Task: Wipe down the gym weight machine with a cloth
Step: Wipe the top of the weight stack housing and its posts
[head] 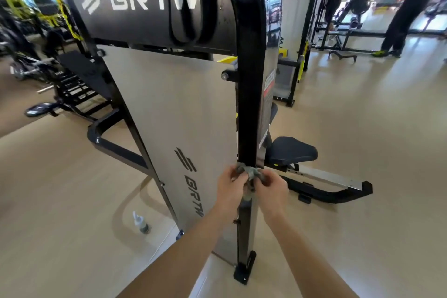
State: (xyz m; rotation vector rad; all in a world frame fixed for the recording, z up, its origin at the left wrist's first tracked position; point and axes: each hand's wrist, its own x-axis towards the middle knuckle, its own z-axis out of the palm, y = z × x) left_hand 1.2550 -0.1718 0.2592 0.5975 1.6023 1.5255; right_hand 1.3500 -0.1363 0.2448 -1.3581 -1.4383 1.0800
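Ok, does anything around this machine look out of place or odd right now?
Two things. A small spray bottle stands on the floor by the base of the machine, where feet could knock it. Black resistance bands hang looped over the top panel, beside the logo. Nothing looks spilled or broken.

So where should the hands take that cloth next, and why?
Probably slide the grey cloth down the black post toward its foot. The left hand and the right hand both pinch it, bunched against the post, and only a short stretch lies below them.
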